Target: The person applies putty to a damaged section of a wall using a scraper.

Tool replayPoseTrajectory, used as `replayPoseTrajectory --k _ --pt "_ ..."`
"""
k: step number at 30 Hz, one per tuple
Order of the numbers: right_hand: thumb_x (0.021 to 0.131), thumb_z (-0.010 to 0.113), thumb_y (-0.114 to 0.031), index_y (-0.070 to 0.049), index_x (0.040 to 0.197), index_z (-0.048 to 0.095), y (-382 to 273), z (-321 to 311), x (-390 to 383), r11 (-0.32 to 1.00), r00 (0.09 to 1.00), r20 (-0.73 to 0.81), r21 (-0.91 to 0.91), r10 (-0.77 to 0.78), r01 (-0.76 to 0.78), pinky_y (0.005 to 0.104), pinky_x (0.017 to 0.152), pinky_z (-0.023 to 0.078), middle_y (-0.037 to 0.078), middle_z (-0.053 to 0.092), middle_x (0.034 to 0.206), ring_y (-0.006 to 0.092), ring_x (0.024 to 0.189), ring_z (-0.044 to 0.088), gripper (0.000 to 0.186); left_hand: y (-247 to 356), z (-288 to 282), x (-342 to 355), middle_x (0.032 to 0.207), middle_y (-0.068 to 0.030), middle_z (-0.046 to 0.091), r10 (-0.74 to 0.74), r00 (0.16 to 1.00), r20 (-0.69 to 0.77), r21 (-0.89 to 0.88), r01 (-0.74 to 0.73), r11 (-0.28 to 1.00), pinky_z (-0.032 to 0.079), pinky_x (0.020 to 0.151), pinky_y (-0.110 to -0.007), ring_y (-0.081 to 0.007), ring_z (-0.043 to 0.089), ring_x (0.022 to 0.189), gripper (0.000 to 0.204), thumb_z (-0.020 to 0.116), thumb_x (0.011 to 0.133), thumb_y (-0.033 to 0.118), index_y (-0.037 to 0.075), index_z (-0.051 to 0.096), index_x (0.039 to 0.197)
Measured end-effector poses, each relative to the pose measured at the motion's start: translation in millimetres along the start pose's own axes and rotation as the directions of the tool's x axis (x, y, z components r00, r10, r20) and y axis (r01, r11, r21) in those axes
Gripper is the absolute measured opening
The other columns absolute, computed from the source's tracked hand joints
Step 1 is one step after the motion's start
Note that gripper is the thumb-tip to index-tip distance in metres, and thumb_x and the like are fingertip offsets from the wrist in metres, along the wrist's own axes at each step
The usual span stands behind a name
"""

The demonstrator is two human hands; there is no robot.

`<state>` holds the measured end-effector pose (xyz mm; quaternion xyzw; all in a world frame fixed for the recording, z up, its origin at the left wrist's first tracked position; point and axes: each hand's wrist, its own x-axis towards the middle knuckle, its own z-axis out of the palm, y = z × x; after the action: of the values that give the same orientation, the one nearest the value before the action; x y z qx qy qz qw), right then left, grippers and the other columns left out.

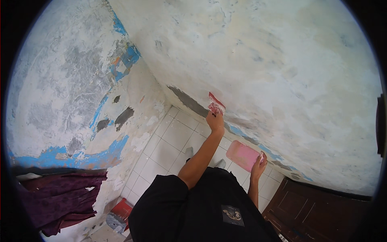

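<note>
My left hand is closed round the handle of a red putty scraper, whose wide blade lies close to or against the wall above a grey bare strip. White paste smears the scraper. Lower and to the right, my right hand grips one end of a pink rectangular tray. Some pale paste seems to coat the tray's inside. The tray is held over the tiled floor, beside the wall's foot. Fingers under the tray are hidden.
A patchy wall with blue paint remnants meets the worked wall at a corner. Purple cloth hangs at lower left, near a red object on the floor. Dark wooden furniture or a door stands at lower right. White tiles cover the floor.
</note>
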<state>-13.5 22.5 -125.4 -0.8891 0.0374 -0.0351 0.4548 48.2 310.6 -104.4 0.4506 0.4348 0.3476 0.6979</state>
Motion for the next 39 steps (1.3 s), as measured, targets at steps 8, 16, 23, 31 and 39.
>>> replayPoseTrajectory --k 8,16,23,31,39 --pt "0.100 0.051 -0.035 0.001 0.121 0.059 1.0 -7.1 5.1 1.000 1.000 -0.003 0.005 0.011 -0.011 0.0453 0.098 0.041 0.022 0.062 0.115 0.0359 0.109 0.054 0.042 -110.5 -30.0 63.4 0.088 -0.0069 0.065 -0.018 0.992 -0.128 -0.049 0.011 0.999 0.047 0.069 -0.028 -0.0146 0.059 0.079 0.027 0.054 0.089 0.001 -0.003 0.064 0.114" --pt "0.099 0.052 -0.033 0.001 0.120 0.060 5.9 -18.6 -4.4 0.998 0.999 -0.041 -0.054 -0.012 0.010 0.0464 0.097 0.041 0.023 0.063 0.113 0.0365 0.109 0.054 0.041 -96.3 58.4 6.0 0.088 -0.0167 0.069 0.259 0.945 -0.200 0.292 -0.194 0.936 0.050 0.068 -0.035 -0.0245 0.067 0.077 0.024 0.055 0.087 0.002 -0.005 0.065 0.108" --pt "0.100 0.051 -0.031 0.002 0.120 0.059 -8.0 -6.5 6.8 0.997 0.999 0.026 -0.067 -0.031 0.032 0.0461 0.096 0.042 0.024 0.063 0.113 0.0378 0.108 0.054 0.040 -126.8 -26.8 3.8 0.080 -0.0139 0.068 0.366 0.930 0.015 0.413 -0.339 0.845 0.049 0.061 -0.036 -0.0232 0.062 0.065 0.017 0.054 0.094 0.010 -0.001 0.067 0.098" --pt "0.100 0.050 -0.032 0.001 0.121 0.059 -15.5 -3.7 4.5 0.989 0.990 0.024 -0.046 -0.139 0.140 0.0463 0.097 0.041 0.023 0.062 0.116 0.0383 0.109 0.054 0.040 -135.0 -24.4 107.3 0.075 -0.0020 0.057 -0.287 0.958 -0.018 -0.355 0.262 0.897 0.042 0.049 -0.029 -0.0123 0.054 0.060 0.013 0.051 0.092 0.006 0.002 0.064 0.094" --pt "0.099 0.051 -0.033 0.001 0.121 0.059 0.4 -5.1 -2.1 0.997 0.999 0.042 -0.074 -0.034 0.037 0.0464 0.096 0.042 0.023 0.062 0.115 0.0384 0.109 0.054 0.041 -84.0 -6.8 34.0 0.088 -0.0028 0.060 -0.179 0.984 -0.001 -0.129 0.177 0.976 0.044 0.064 -0.027 -0.0118 0.055 0.074 0.024 0.054 0.084 -0.002 -0.001 0.064 0.105"
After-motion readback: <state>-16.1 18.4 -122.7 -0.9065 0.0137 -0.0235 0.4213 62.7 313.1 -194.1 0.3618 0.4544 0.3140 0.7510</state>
